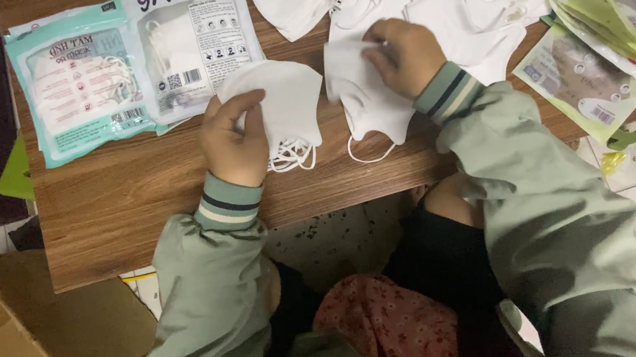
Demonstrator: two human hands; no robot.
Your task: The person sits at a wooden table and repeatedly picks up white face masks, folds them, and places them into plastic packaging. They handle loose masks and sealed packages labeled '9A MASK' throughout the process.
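Hands at frame centre: left hand (233,136) pinches a folded white mask (284,105), right hand (402,55) pinches a second white mask (363,99) just beside it, loops hanging toward the table edge (176,222).

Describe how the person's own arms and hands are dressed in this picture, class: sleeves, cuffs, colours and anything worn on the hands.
Both arms wear loose, pale grey-green jacket sleeves. Each sleeve ends in a ribbed knit cuff with stripes: light green, cream and a dark navy band. The left hand and right hand are bare, with no gloves. No rings or watch can be seen.
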